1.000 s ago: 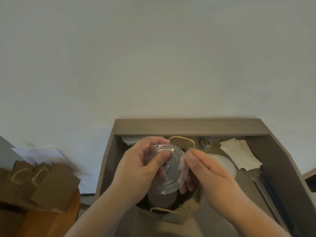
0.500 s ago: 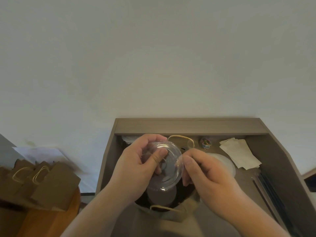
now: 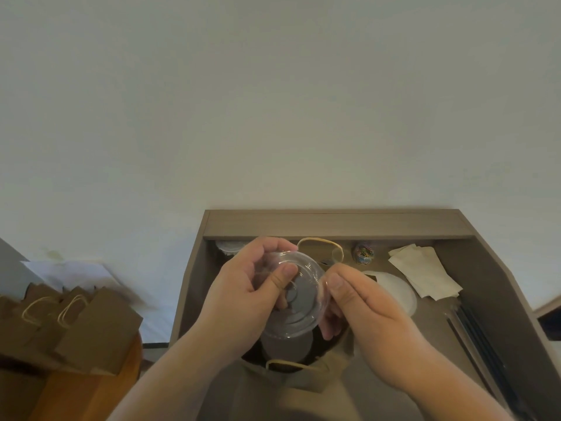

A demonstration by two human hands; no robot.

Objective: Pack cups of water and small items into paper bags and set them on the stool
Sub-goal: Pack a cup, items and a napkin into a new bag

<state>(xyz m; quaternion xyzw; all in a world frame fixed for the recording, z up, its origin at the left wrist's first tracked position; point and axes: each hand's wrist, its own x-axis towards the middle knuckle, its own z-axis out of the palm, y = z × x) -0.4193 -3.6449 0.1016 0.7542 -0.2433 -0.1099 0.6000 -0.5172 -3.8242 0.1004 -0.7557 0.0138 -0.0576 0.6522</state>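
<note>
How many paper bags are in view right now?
4 at least: one open bag on the desk with a cup inside, and about three more bags bunched on the stool at left. They overlap, so more may be hidden.

left hand (image 3: 243,299) bare | left forearm (image 3: 182,363) bare | right hand (image 3: 373,314) bare | right forearm (image 3: 440,381) bare | thumbnails (image 3: 335,281) short

No legible text — none anywhere

Both hands (image 3: 243,294) pinch clear lid (image 3: 299,302) over bag (image 3: 306,375).
</note>
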